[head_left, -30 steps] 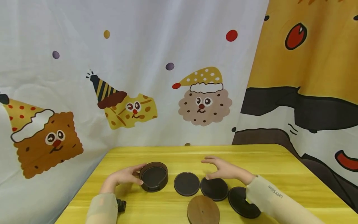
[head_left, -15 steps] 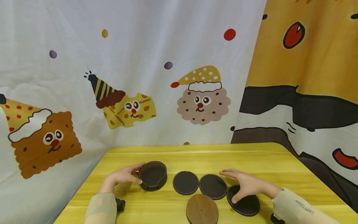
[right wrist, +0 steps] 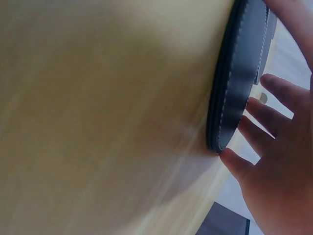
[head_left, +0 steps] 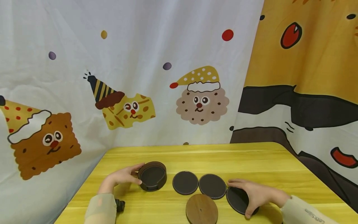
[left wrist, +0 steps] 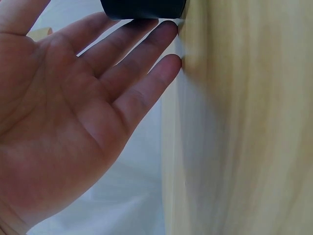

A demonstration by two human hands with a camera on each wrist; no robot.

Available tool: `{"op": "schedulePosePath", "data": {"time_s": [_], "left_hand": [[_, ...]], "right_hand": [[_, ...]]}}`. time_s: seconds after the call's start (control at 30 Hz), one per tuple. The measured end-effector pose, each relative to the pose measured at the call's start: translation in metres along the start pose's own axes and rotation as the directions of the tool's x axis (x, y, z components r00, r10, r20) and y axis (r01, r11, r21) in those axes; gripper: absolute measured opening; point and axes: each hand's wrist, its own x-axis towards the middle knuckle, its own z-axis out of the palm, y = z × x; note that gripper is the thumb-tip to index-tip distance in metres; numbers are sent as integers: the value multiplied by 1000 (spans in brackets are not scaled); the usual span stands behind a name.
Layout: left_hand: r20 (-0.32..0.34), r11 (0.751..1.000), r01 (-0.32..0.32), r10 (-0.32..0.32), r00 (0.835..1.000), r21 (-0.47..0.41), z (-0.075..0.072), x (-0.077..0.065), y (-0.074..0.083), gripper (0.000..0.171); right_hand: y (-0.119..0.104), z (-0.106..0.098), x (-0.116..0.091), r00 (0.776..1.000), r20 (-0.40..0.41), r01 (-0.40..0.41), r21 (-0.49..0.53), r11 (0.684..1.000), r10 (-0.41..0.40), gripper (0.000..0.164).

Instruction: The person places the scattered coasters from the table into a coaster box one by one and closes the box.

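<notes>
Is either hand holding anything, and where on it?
Left hand touches the left side of the coaster holder with outstretched fingers, no clear grip. Right hand touches the rim of the rightmost black coaster; whether firmly held cannot be told.

Over in the lower right of the frame, I can make out small dark lettering (head_left: 314, 215) on a pale beige fabric sleeve (head_left: 299, 209); it looks like "LetsSlim", though slightly blurred.
</notes>
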Motion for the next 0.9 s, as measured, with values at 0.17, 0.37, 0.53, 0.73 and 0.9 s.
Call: {"op": "schedulePosePath", "data": {"time_s": [0.17, 0.37, 0.53, 0.73, 0.9], "left_hand": [[5, 1000, -2, 2, 1000, -5, 0, 2, -3, 91], [11, 1000, -5, 5, 1000, -16, -1, 3, -5, 90], [14, 1000, -9, 9, 1000, -21, 0, 4, -6, 90], [13, 1000, -2, 2, 1000, -24, -1, 2, -3, 90], [10, 1000, 2, -1, 1000, -22, -1, 1, -3, 90]], "right_hand": [[-3, 2, -2, 999, -18, 37, -68, 997, -39, 101], [-6, 0, -3, 999, 12, 45, -92, 995, -44, 105], [-8, -3, -4, 999, 41, 25, -66, 998, -23, 100], [-9, -4, -3, 999, 34, -13, -80, 997, 16, 96], [-11, -3, -2, 999, 21, -24, -105, 994, 27, 94]]}}
